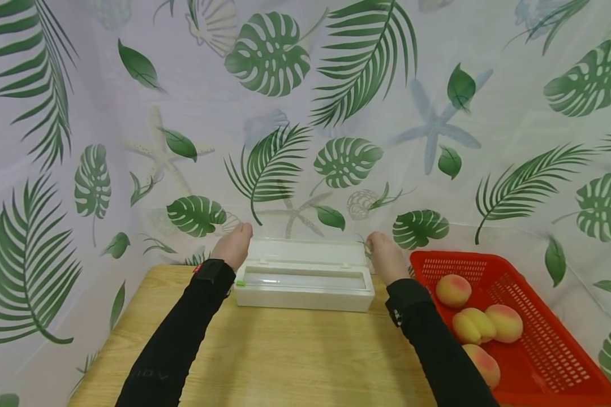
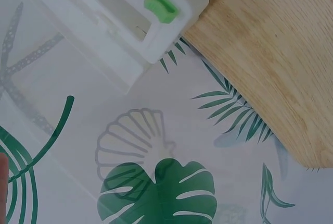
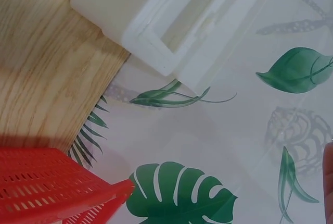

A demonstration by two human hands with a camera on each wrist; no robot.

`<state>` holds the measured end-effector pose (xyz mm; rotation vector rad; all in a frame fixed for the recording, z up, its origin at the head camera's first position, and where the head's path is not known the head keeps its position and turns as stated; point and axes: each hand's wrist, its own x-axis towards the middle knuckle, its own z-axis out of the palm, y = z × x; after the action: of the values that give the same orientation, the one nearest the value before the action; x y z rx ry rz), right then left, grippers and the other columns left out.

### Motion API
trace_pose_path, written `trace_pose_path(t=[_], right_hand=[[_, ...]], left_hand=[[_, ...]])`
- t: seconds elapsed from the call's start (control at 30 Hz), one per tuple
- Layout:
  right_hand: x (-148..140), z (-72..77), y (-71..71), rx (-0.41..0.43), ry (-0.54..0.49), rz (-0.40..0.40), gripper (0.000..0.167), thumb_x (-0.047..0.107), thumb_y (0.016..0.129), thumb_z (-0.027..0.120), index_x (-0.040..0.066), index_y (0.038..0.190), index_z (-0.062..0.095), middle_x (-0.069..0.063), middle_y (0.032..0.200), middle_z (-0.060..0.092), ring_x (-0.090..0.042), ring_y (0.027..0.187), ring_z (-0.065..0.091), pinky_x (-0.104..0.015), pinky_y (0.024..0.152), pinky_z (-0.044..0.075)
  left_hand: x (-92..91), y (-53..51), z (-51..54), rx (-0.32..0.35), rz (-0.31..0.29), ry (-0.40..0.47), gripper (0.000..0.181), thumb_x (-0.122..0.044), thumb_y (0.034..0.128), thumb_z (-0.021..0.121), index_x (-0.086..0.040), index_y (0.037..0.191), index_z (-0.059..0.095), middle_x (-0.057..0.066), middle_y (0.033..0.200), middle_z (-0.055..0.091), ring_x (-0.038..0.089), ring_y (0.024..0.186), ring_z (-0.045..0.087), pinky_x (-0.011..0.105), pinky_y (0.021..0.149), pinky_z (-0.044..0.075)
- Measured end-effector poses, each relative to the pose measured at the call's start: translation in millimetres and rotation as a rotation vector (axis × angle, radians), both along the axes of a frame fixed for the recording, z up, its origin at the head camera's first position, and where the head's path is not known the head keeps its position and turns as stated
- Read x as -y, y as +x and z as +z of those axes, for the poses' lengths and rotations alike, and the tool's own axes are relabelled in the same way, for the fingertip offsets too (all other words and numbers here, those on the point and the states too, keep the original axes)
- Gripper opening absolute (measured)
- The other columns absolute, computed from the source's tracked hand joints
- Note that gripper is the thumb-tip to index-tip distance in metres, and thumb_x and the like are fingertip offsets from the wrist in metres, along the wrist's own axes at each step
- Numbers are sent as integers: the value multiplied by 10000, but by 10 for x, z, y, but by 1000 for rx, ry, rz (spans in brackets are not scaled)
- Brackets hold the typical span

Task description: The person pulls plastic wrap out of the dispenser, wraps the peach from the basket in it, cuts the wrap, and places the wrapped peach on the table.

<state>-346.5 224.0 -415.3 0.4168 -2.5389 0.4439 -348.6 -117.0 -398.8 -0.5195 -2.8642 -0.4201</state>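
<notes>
On the table stands a long white cling film dispenser (image 1: 305, 299), its white lid (image 1: 310, 252) tipped back and a clear roll (image 1: 300, 281) inside. My left hand (image 1: 232, 247) is above its left end, fingers curled in a pinch. Opposite it, my right hand (image 1: 385, 257) pinches in the same way past the right end. Between them seems to be a sheet of thin clear film, hard to make out against the patterned sheet. A green cutter slide (image 2: 161, 6) sits at the dispenser's left end. Only slivers of fingers (image 2: 2, 185) (image 3: 329, 179) enter the wrist views.
At the right stands a red plastic basket (image 1: 555, 316) with several peaches (image 1: 454, 290) in it. A leaf-printed sheet (image 1: 305, 113) hangs behind and beside the wooden table (image 1: 295, 356). The dispenser lies along the table's far edge.
</notes>
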Motion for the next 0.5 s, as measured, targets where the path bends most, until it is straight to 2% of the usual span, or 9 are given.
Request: trace_pose_path(t=[0.17, 0.33, 0.5], right_hand=[[-9, 50, 18, -14, 14, 6, 132, -89, 798, 568, -5, 889, 524, -137, 799, 531, -254, 677, 528, -353, 590, 450], [-6, 102, 35, 21, 9, 7, 164, -103, 796, 560, -11, 926, 522, -133, 804, 527, -252, 686, 532, -353, 600, 455], [-11, 180, 74, 42, -6, 16, 167, -117, 808, 528, -24, 946, 515, -150, 826, 533, -269, 717, 548, -365, 626, 467]], left_hand=[[3, 4, 41, -17, -9, -11, 125, 48, 921, 366, 11, 1031, 414, 156, 952, 448, 230, 689, 449, 331, 639, 398], [7, 15, 95, -45, -18, -34, 124, 63, 907, 390, 23, 1022, 410, 165, 956, 439, 208, 644, 440, 308, 588, 397], [6, 41, 157, -69, -36, -17, 123, 69, 898, 396, 21, 1011, 403, 163, 957, 435, 219, 645, 437, 314, 596, 384]])
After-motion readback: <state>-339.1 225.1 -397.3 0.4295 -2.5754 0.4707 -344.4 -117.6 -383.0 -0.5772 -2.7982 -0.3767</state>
